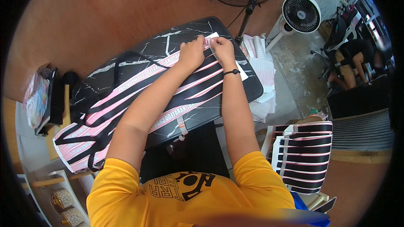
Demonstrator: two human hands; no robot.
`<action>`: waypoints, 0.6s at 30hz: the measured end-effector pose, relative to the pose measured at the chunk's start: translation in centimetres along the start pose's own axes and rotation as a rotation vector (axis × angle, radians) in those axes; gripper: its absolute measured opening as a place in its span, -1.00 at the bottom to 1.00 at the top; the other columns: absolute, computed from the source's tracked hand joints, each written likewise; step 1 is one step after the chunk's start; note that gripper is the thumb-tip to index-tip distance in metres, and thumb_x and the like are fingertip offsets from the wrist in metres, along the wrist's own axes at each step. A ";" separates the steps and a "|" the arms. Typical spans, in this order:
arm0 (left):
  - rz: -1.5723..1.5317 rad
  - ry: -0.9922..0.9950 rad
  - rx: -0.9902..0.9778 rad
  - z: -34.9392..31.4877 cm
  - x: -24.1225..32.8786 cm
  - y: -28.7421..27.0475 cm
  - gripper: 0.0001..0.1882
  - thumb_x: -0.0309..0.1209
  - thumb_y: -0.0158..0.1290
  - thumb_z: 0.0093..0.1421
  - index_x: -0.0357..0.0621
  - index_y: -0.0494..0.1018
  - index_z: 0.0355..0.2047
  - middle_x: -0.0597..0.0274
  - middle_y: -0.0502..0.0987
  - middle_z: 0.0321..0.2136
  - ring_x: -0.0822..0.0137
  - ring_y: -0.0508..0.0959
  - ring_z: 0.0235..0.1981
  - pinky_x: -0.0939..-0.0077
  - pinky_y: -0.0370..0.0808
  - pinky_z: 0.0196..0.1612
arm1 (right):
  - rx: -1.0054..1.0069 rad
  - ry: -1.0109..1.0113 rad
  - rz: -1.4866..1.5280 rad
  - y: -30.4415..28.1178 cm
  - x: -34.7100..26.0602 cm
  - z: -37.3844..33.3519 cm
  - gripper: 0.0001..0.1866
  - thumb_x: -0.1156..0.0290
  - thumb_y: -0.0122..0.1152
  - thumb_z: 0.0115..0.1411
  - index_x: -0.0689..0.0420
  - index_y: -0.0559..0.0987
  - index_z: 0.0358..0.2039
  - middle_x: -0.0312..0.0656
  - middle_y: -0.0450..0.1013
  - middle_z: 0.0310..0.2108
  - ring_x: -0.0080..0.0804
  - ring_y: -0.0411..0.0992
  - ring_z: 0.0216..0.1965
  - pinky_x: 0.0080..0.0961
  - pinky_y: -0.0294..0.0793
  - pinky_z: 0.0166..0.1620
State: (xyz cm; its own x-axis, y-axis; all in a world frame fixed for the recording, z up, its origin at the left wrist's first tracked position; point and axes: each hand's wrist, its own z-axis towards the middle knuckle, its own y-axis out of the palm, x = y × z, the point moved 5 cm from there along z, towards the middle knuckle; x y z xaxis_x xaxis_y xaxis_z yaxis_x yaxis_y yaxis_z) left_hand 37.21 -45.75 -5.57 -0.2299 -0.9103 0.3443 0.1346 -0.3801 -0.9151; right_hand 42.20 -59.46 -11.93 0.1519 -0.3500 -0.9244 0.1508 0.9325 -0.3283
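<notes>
Long pink and black printed strips (139,96) lie side by side across a black marble-patterned table (168,42). My left hand (192,52) presses on the far end of a pink strip near the table's far edge. My right hand (221,49), with a black band at the wrist, pinches a small white paper piece (212,38) at that same end. Both hands are close together, fingers closed on the strip end and paper. What lies under the fingers is hidden.
A stack of black striped sheets (303,155) stands at my right. White papers (263,69) are piled beyond the table's right edge. Two fans (301,12) stand at the back. A seated person (353,59) is at far right. A dark bag (80,96) rests at left.
</notes>
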 end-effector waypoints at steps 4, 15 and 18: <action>-0.204 -0.084 0.076 0.0 -0.5 -4.3 -0.79 -0.44 -0.09 0.29 -0.11 0.37 -0.08 -0.17 0.58 -0.22 -0.07 0.57 -0.14 0.12 0.44 -0.14 | -0.002 0.025 -0.014 0.0 -0.3 0.0 -0.80 0.36 0.26 0.16 0.26 0.65 -0.34 -0.28 0.53 -0.52 -0.57 0.43 -0.47 -0.56 0.39 -0.35; 0.222 -0.054 0.054 -5.8 1.6 -0.1 -0.46 -0.21 -0.03 0.28 -0.15 0.24 0.21 0.02 0.28 0.22 -0.01 0.23 0.27 -0.33 0.03 0.24 | -0.050 -0.014 0.025 0.0 -0.8 -0.3 -0.78 0.37 0.34 0.12 0.29 0.67 -0.33 -0.26 0.54 -0.49 -0.57 0.42 -0.45 -0.57 0.40 -0.36; 0.149 -0.120 -0.012 -5.2 2.4 2.1 -0.41 -0.12 -0.19 0.35 -0.14 0.14 0.30 0.00 0.12 0.33 -0.09 0.08 0.36 -0.39 -0.12 0.29 | -0.045 0.002 0.018 0.0 -1.0 -0.5 -0.80 0.41 0.34 0.12 0.29 0.66 -0.32 -0.29 0.52 -0.50 -0.60 0.40 -0.46 -0.60 0.39 -0.38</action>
State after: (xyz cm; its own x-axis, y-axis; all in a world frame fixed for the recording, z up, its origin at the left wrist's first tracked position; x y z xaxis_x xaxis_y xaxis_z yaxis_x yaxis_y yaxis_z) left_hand 31.91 -47.85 -7.78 -0.0912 -0.9696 0.2272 0.1465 -0.2388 -0.9600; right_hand 41.61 -59.09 -11.12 0.1522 -0.3328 -0.9306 0.1037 0.9418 -0.3198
